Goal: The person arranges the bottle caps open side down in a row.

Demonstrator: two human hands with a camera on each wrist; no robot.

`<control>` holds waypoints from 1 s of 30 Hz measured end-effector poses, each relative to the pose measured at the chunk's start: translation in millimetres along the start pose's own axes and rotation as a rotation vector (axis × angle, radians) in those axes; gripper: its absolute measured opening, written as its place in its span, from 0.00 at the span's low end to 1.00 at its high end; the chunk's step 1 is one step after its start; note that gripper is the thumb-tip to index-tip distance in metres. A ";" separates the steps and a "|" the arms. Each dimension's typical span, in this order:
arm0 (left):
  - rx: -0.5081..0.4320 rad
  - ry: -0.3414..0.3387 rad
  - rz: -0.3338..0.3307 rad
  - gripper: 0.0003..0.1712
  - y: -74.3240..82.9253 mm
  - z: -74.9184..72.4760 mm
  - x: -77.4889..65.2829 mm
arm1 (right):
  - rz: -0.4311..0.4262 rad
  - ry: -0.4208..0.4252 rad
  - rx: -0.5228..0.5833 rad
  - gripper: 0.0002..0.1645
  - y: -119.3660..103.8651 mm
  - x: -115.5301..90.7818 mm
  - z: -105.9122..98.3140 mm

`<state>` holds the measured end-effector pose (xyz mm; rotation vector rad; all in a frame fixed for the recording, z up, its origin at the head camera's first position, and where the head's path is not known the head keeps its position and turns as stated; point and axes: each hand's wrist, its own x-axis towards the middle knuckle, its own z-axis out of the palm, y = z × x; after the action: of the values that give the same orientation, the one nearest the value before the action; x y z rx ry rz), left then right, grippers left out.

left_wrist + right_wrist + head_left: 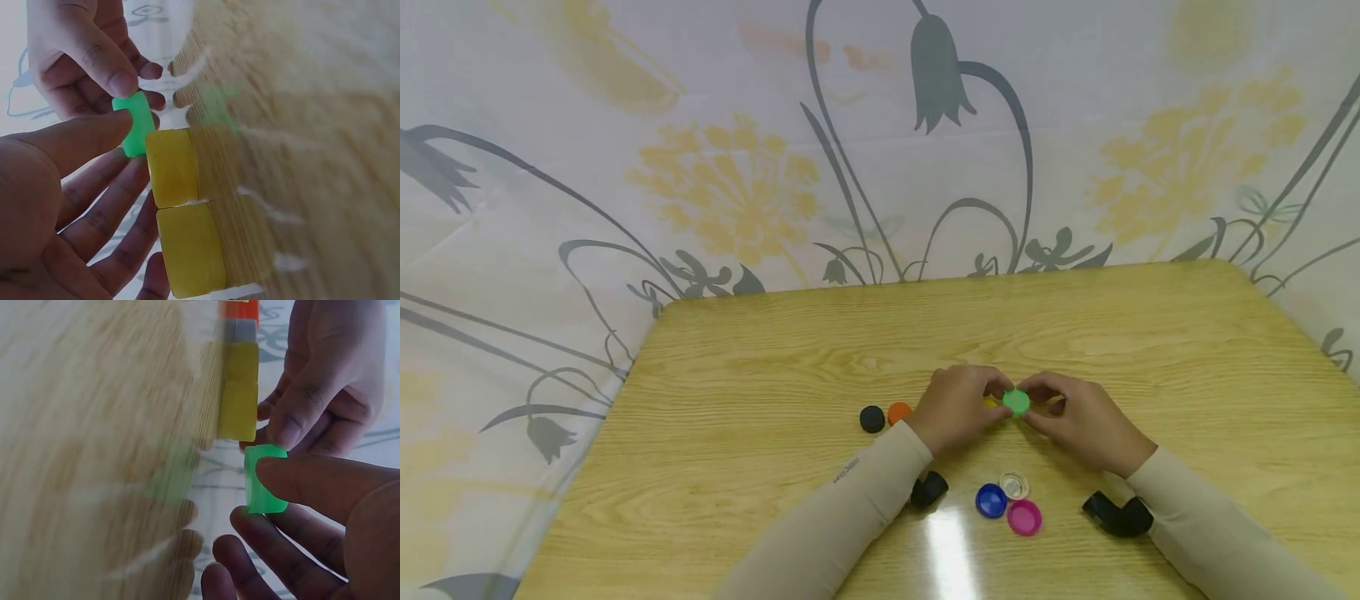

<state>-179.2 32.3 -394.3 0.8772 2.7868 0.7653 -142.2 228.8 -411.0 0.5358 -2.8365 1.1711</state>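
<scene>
A green plastic cap (1016, 402) is pinched between both hands, its flat round face visible in the head view. My left hand (958, 408) holds it from the left with thumb and fingertips. From the right, the thumb and fingers of my right hand (1086, 421) grip its other side. Close beside it, two yellow caps (172, 169) stand side by side in the left wrist view; the left hand mostly covers them in the head view. Past them in the right wrist view come a grey cap (240, 330) and an orange-red one (242, 309).
Left of the left hand lie a black cap (872, 419) and an orange cap (899, 414). Nearer the body, blue (991, 501), clear (1013, 485) and pink (1024, 517) caps cluster, hollow side up. Black curved pieces (1117, 515) sit by both sleeves. Patterned cloth (865, 167) rises behind the wooden table (760, 350).
</scene>
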 end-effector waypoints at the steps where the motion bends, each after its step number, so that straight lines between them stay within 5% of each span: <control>1: 0.007 -0.005 -0.002 0.16 0.4 0.5 0.4 | -0.001 -0.002 0.003 0.16 0.5 -0.1 -0.2; 30: 0.033 -0.051 -0.036 0.15 0.8 7.0 2.1 | 0.020 -0.052 -0.011 0.16 -0.5 0.1 -0.3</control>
<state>-178.7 37.1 -399.9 0.8370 2.7704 0.6833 -142.2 228.7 -410.4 0.5469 -2.8961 1.1605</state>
